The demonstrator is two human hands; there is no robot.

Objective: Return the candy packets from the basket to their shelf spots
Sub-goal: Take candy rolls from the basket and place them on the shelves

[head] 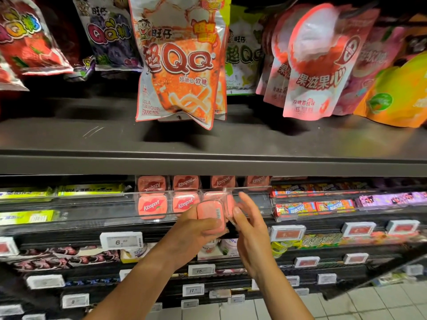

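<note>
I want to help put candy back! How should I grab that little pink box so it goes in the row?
Hold the pink box by its narrow sides from below, as the left hand does. It is flat and slim, so this leaves its top edge free to slide behind the clear shelf rail.

**Shelf count**

2 hands were in view, the left hand (196, 229) and the right hand (250, 229). The left held 1 pink tin (211, 215). 2 Kissport tins (151, 206) faced front in the clear tray, 4 more behind. 1 orange QQ bag (180, 63) hung foremost above.
</note>
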